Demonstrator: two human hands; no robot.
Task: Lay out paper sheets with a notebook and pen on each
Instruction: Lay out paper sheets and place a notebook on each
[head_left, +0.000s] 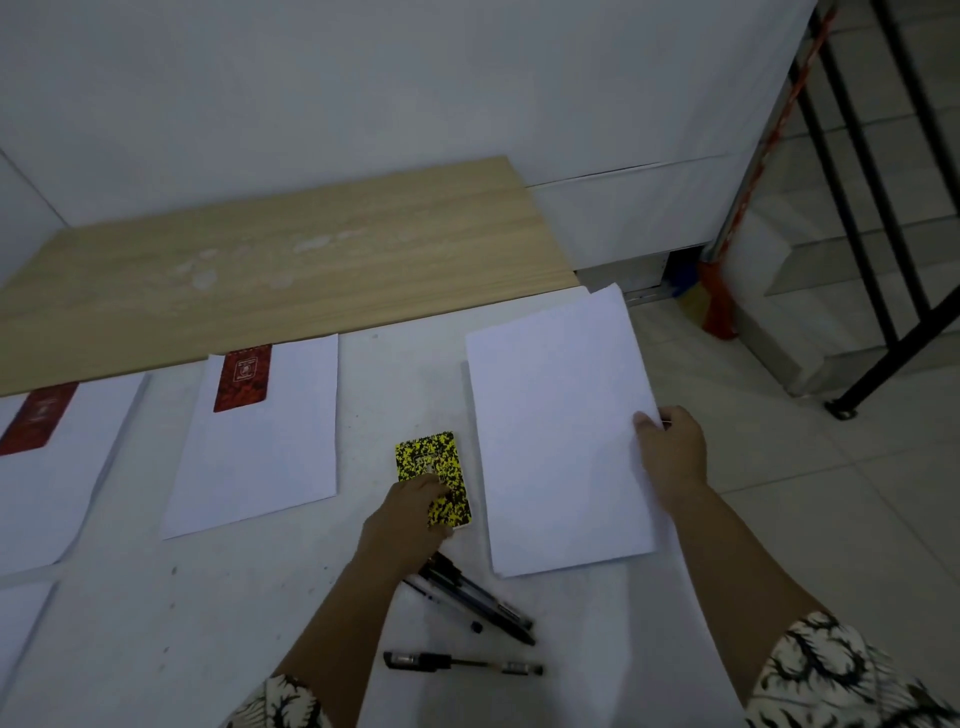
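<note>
Both hands reach forward: left (410, 512) grips yellow notebook (434, 475), right (672, 449) pinches paper stack (558, 431)

White sleeves (831, 670), black leafy print

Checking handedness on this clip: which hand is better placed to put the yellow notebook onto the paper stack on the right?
Left. The left hand already grips the yellow notebook, right beside the paper stack. The right hand is busy holding that stack's far edge.
</note>
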